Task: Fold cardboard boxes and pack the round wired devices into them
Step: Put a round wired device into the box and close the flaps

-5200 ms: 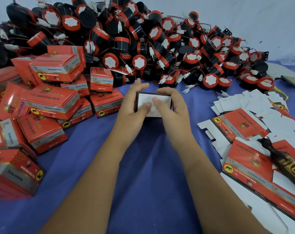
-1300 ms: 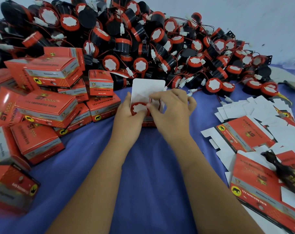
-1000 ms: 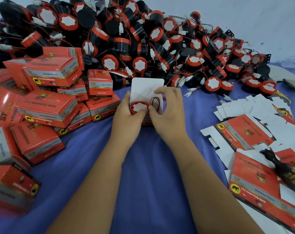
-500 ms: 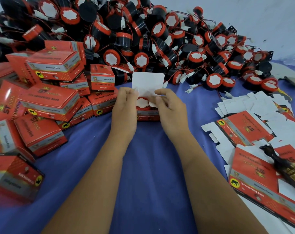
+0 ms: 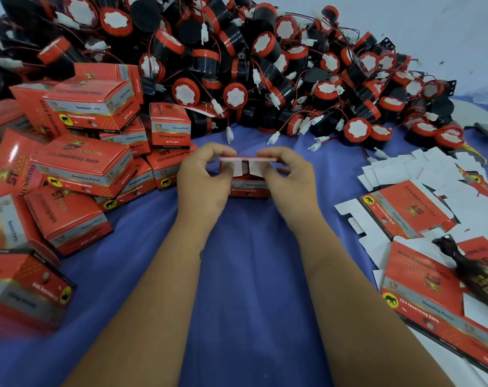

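Observation:
A small red cardboard box [image 5: 249, 188] stands on the blue cloth at the middle. Its lid is folded down almost flat, with two white tuck flaps hanging at the front edge. My left hand [image 5: 203, 180] pinches the lid's left end, and my right hand [image 5: 288, 178] pinches the right end. The device inside is hidden by the lid and my fingers. Behind the box lies a big heap of round black-and-red wired devices [image 5: 237, 65] with white connectors.
Closed red boxes [image 5: 81, 163] are piled at the left, one close to my left hand. Flat unfolded box blanks [image 5: 421, 213] spread over the right side, with a dark object [image 5: 466, 269] lying on them. Blue cloth [image 5: 251, 289] lies between my forearms.
The white lid that stood upright has been folded down over the box. The device that showed in the open box is now covered. Both hands shifted onto the lid's ends.

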Tool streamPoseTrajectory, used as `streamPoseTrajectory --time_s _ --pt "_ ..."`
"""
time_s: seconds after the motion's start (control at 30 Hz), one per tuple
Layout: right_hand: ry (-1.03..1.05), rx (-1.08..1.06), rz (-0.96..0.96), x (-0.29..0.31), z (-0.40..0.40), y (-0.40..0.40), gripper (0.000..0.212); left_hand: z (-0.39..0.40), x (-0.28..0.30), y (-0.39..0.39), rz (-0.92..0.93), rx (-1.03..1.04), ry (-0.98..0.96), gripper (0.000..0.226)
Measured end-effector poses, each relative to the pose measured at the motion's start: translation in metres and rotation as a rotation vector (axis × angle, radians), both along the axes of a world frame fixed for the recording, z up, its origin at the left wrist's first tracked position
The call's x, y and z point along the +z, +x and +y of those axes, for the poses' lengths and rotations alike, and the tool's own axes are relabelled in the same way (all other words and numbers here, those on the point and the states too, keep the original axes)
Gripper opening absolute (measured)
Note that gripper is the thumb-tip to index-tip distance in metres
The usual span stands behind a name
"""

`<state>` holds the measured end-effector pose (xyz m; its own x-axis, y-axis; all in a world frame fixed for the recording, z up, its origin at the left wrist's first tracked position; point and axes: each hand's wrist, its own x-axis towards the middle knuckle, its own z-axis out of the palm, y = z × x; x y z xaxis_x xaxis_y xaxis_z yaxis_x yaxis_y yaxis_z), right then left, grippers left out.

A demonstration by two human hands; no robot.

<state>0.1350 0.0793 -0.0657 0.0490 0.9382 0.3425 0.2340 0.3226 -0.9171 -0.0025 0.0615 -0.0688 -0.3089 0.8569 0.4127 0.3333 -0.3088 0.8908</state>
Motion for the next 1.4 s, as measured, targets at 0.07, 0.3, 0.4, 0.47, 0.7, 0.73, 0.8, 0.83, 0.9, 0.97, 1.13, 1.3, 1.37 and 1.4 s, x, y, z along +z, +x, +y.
streamPoseTrajectory --time_s 0.07,0.3,0.4,0.47,0.7,0.73,0.8,0.83,0.9,0.97,1.13,1.3,1.37,1.4 --pt "-0.076 0.033 0.157 -0.001 0.000 0.001 0.035 0.000 0.000 -0.002 -0.011 0.007 -0.036 0.029" --pt "-0.094 0.162 0.179 -0.001 0.001 0.004 0.026 -0.004 0.003 -0.017 -0.065 -0.194 -0.154 0.030" --pt "-0.074 0.203 -0.012 -0.003 -0.001 0.002 0.034 -0.006 -0.003 -0.023 0.152 -0.228 -0.134 0.038" --pt "-0.043 0.206 -0.088 -0.005 0.000 0.004 0.038 -0.004 -0.005 -0.027 0.205 -0.232 -0.138 0.040" --pt "0.052 0.114 -0.158 -0.005 0.000 0.002 0.029 -0.003 -0.005 -0.026 0.208 -0.233 -0.076 0.030" --pt "0.062 0.107 -0.152 -0.004 0.000 0.002 0.027 -0.003 -0.005 -0.026 0.173 -0.235 -0.079 0.028" --pt "0.066 0.094 -0.150 -0.004 -0.001 0.002 0.024 -0.004 -0.002 -0.025 0.110 -0.242 -0.076 0.027" --pt "0.061 0.091 -0.150 -0.004 -0.001 0.002 0.025 -0.004 -0.001 -0.024 0.088 -0.247 -0.059 0.029" --pt "0.043 0.108 -0.120 -0.003 -0.001 0.002 0.024 -0.005 -0.001 -0.022 0.065 -0.247 -0.037 0.033" --pt "0.029 0.146 -0.072 -0.002 -0.003 0.002 0.023 -0.003 -0.003 -0.022 0.053 -0.225 -0.037 0.032" --pt "-0.001 0.145 -0.019 -0.004 -0.002 0.003 0.021 -0.008 -0.004 -0.024 0.149 -0.183 -0.016 0.036" --pt "0.007 0.097 -0.199 -0.006 0.001 0.009 0.020 -0.006 -0.006 -0.022 0.211 -0.116 -0.031 0.034" --pt "0.003 0.115 -0.217 -0.007 0.002 0.007 0.016 -0.006 -0.006 -0.021 0.186 -0.121 -0.056 0.034" --pt "0.007 0.130 -0.219 -0.008 0.002 0.006 0.011 -0.007 -0.006 -0.021 0.180 -0.122 -0.070 0.031"
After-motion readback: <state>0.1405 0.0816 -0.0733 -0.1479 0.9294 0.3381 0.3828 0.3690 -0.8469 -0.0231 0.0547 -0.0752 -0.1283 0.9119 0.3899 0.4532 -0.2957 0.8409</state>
